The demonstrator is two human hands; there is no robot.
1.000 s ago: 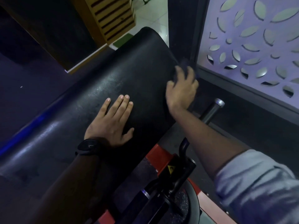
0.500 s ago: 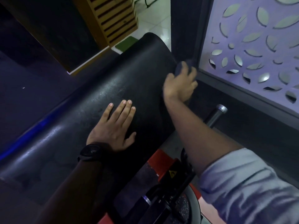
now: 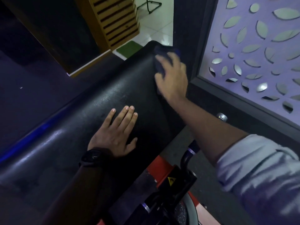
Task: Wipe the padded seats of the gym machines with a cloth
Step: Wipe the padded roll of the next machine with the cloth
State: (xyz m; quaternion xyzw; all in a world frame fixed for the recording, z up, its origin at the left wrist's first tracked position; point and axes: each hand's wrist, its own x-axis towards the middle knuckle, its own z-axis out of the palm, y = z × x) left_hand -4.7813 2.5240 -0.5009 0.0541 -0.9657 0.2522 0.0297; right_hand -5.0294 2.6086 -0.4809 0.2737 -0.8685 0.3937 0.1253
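A long black padded seat (image 3: 90, 120) runs diagonally from the lower left to the upper middle. My left hand (image 3: 116, 133), a dark watch at its wrist, lies flat on the pad with fingers spread and holds nothing. My right hand (image 3: 172, 80) presses a dark blue cloth (image 3: 159, 53) against the pad's far right edge, close to its top corner. The hand covers most of the cloth.
A purple wall panel (image 3: 253, 51) with leaf-shaped cutouts stands close on the right. Below the pad are a red machine frame (image 3: 159, 169), black handles and a chrome bar end (image 3: 221, 116). A slatted wooden unit (image 3: 116, 20) and white tiled floor (image 3: 155, 25) lie beyond.
My right hand has slid the cloth up along the pad's right edge toward the far corner. My left hand has stayed flat on the pad.
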